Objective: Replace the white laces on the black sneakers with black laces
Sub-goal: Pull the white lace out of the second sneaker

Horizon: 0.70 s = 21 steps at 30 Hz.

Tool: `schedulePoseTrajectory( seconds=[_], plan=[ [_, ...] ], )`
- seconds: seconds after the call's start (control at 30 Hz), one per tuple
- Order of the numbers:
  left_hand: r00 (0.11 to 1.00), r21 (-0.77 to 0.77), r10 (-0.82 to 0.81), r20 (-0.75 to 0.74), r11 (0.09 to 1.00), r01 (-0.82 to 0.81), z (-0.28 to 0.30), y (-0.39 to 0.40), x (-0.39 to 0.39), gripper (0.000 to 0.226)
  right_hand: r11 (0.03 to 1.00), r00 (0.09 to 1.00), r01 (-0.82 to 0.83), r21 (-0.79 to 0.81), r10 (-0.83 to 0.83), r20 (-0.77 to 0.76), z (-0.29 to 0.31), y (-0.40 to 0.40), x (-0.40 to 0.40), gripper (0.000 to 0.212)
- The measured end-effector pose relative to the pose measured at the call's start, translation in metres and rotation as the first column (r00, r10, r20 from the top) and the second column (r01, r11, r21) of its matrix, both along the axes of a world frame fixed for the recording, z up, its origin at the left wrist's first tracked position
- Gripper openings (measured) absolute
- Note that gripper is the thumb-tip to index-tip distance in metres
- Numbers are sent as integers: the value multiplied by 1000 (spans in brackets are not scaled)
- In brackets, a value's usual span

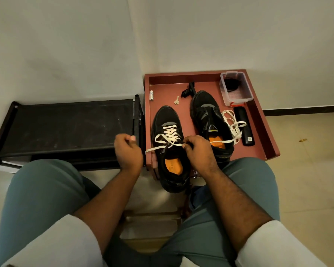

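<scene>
Two black sneakers stand on a red-brown tray table (262,130). The near sneaker (167,116) still has a white lace (169,132) through its lower eyelets. My right hand (200,154) pinches one strand of that lace at the shoe's tongue. My left hand (127,151) is closed just left of the shoe, and the other strand runs to its edge and under it. The far sneaker (204,110) has no lace; a loose white lace (233,126) lies beside it. A clear plastic box (235,87) at the tray's back right holds black laces.
On the tray lie a key (176,100), a battery (151,95), a small black fitting (188,91) and a long black device (244,128). A black shoe rack (66,128) stands to the left. White walls are behind; tiled floor lies to the right.
</scene>
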<state>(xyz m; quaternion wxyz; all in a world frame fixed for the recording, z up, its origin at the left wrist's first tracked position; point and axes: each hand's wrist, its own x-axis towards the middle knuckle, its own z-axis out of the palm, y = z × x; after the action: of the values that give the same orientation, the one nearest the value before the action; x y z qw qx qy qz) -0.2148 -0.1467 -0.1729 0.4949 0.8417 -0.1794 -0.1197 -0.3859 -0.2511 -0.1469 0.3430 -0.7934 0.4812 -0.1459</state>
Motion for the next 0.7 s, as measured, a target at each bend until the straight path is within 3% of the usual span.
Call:
schedulePoseTrajectory(
  seconds=[0.03,0.07,0.13,0.2,0.23,0.33,0.43,0.5,0.53,0.6,0.67,0.7],
  plan=[
    [995,17,61,-74,998,-60,1,3,2,3,1000,1000,-2,0,2,-1,0,0,0,13],
    [998,25,22,-59,999,-21,3,4,0,6,1000,1000,-5,-1,5,-2,0,0,0,13],
    [954,22,-265,140,964,264,11,2,-14,18,1000,1000,-5,0,5,-11,-1,0,1,14],
    [776,205,-549,310,836,510,22,-9,-29,33,1000,1000,-1,13,1,-13,-1,0,2,14],
    [681,353,-651,336,757,550,24,-16,-36,39,1000,1000,-1,19,1,-12,-1,0,2,15],
    [511,653,-789,341,590,475,28,-34,-49,42,1000,1000,-14,20,15,-24,-2,1,1,17],
    [382,719,-837,391,537,440,25,-42,-47,33,1000,1000,-15,20,16,-26,-2,0,0,17],
    [323,696,-866,382,499,517,23,-44,-39,27,1000,1000,-12,23,12,-21,-2,-1,-1,16],
    [345,626,-852,393,523,579,22,-42,-34,22,1000,1000,-8,23,9,-15,-2,-1,-1,14],
    [517,372,-742,427,666,647,23,-35,-24,8,1000,1000,3,23,-3,-3,-2,-1,-1,11],
    [783,77,-526,333,842,534,21,-24,-9,5,1000,1000,13,22,-14,4,-1,-1,-1,11],
    [898,-40,-373,233,919,392,19,-18,1,11,1000,1000,16,27,-16,7,-1,-1,-1,11]
  ],
)
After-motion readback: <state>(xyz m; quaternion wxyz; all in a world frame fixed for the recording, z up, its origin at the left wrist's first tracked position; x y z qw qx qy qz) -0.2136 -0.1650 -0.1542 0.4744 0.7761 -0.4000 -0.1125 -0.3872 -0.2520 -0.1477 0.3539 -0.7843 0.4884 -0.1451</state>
